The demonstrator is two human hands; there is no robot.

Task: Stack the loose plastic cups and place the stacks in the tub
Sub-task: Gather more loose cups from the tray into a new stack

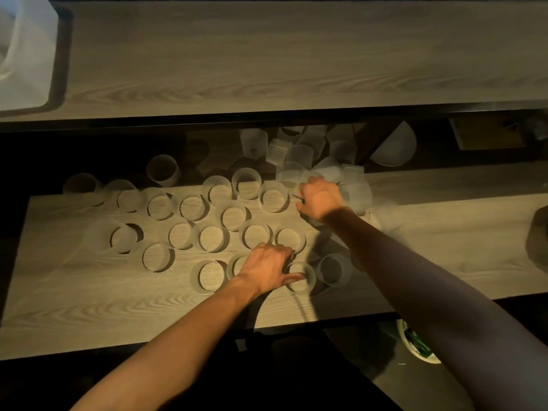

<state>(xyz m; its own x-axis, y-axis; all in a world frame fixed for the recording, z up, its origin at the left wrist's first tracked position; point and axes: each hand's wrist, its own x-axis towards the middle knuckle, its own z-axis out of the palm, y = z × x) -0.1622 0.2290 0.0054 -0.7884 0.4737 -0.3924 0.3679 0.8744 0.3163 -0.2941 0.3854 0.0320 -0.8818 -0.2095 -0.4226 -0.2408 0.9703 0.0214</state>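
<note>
Several translucent plastic cups (212, 237) stand upright on a low wooden shelf (89, 307), seen from above. More cups lie tumbled in a pile (299, 155) at the back right. My left hand (267, 266) reaches over the front cups, its thumb on the rim of one cup (302, 277) and its fingers curled over a neighbouring cup. My right hand (318, 197) is curled round a cup at the edge of the pile; the cup itself is mostly hidden. The translucent tub (26, 48) stands at the far left on the upper table.
The upper wooden table (296, 54) spans the top of the view, its edge overhanging the shelf's back. A pale bowl (396, 149) sits behind the pile. A dark object (538, 238) lies at the right edge. A round container (415, 342) is on the floor below.
</note>
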